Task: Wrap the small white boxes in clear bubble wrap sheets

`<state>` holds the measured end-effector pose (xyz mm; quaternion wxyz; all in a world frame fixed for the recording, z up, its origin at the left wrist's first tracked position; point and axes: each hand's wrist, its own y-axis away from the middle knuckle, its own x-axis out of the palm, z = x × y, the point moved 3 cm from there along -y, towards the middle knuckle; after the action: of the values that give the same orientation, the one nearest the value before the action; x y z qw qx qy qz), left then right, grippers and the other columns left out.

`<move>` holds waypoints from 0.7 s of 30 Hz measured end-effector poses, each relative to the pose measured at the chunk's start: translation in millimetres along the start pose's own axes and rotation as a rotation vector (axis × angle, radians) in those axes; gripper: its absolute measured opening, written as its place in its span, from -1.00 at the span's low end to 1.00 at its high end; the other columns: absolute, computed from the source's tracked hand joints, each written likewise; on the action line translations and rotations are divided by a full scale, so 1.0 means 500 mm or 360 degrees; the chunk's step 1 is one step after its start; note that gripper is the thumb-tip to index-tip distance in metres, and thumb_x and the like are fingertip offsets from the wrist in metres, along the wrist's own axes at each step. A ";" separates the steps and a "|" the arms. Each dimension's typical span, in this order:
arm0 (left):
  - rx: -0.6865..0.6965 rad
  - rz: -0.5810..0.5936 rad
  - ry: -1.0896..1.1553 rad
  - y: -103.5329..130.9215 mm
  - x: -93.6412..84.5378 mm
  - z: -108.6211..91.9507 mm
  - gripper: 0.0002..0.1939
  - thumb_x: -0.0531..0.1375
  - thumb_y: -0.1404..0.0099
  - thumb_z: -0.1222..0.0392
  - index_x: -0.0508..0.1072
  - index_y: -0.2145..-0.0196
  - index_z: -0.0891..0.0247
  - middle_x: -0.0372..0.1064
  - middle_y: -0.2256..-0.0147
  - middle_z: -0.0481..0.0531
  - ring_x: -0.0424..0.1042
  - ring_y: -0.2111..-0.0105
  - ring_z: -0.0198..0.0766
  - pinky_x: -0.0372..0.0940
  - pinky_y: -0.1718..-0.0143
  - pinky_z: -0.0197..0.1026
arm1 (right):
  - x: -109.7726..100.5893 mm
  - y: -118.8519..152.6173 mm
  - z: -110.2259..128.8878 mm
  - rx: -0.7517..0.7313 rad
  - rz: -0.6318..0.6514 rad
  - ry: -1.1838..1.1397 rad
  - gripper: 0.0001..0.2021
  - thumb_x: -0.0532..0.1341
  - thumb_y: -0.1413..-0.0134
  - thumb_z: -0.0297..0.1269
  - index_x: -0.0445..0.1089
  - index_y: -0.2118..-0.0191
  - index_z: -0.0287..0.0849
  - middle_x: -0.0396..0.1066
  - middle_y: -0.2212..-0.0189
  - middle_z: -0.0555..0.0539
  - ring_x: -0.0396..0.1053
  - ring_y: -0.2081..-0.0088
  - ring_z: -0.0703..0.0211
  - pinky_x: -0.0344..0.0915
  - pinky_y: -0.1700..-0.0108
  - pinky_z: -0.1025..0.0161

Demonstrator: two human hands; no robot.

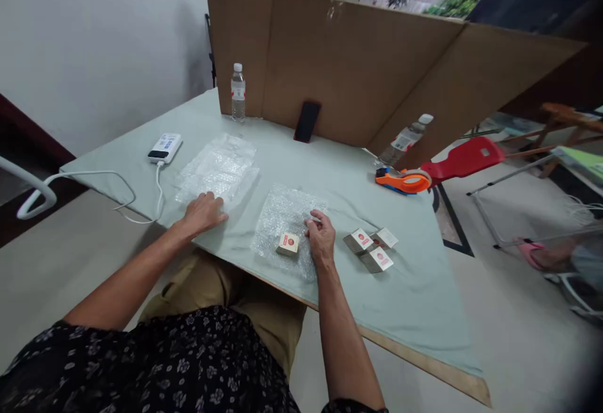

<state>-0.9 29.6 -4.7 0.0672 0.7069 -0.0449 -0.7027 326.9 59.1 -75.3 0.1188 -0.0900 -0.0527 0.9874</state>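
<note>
A sheet of bubble wrap (273, 218) lies flat near the front of the table, with one small printed box (287, 243) standing on it. My right hand (323, 237) rests over the sheet's right side, just right of the box. Its fingers are loosely bent and apart, and nothing shows between them. Further left is a pile of bubble wrap sheets (219, 165). My left hand (203, 214) lies palm down at the pile's near edge, fingers stretched out. Several similar small boxes (378, 259) are grouped to the right of my right hand.
A power bank (164, 148) with a white cable is at the left. Water bottles (238, 94) stand left and right before a cardboard screen (330, 61). A phone (307, 122) leans on it. An orange tape dispenser (405, 181) lies beside a red plastic object (464, 159).
</note>
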 end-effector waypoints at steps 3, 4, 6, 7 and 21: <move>-0.0123 -0.0060 -0.0056 -0.010 0.012 0.020 -0.66 0.02 -0.33 0.21 0.49 0.04 0.26 0.40 0.02 0.29 0.34 -0.04 0.08 0.29 0.06 -0.04 | 0.000 0.002 0.005 0.0019 0.0043 0.0005 -0.61 0.21 0.08 -0.10 0.43 0.13 -0.21 0.41 0.01 -0.23 0.38 0.33 0.21 0.40 0.45 0.27; -0.0177 -0.0090 -0.0074 -0.019 0.011 0.029 -0.65 0.00 -0.34 0.22 0.50 0.05 0.27 0.41 0.04 0.30 0.35 -0.03 0.09 0.29 0.07 -0.04 | 0.000 0.002 0.007 0.0034 0.0077 0.0005 -0.61 0.21 0.07 -0.09 0.43 0.13 -0.20 0.44 0.06 -0.21 0.38 0.34 0.21 0.40 0.43 0.26; -0.0261 -0.0146 -0.0086 -0.038 0.004 0.046 -0.64 -0.03 -0.37 0.18 0.50 0.06 0.28 0.40 0.03 0.32 0.36 -0.01 0.10 0.29 0.09 -0.03 | 0.000 0.003 0.013 0.0056 0.0136 -0.0013 -0.61 0.21 0.06 -0.07 0.44 0.13 -0.19 0.49 0.17 -0.16 0.38 0.37 0.21 0.42 0.39 0.23; -0.0279 -0.0159 -0.0088 -0.045 0.001 0.053 -0.64 -0.02 -0.38 0.15 0.50 0.06 0.28 0.40 0.02 0.34 0.36 -0.01 0.11 0.29 0.09 -0.01 | -0.001 0.002 0.016 0.0059 0.0154 -0.0031 -0.61 0.22 0.06 -0.06 0.45 0.13 -0.19 0.50 0.21 -0.14 0.38 0.38 0.21 0.42 0.37 0.22; 0.0478 -0.0289 0.0462 0.067 -0.008 -0.158 -0.58 0.05 -0.35 0.08 0.40 -0.11 0.22 0.42 0.05 0.23 0.38 0.00 0.00 0.27 -0.03 -0.05 | -0.032 0.028 0.033 -0.0116 -0.0108 0.0215 -0.68 0.15 -0.01 -0.11 0.50 0.21 -0.20 0.52 0.27 -0.12 0.44 0.26 0.11 0.39 0.24 0.16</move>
<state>78.9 -0.1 4.8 -0.0966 0.8037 -0.0749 -0.5823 336.0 40.3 -58.2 0.1523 -0.1587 -0.0835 0.9719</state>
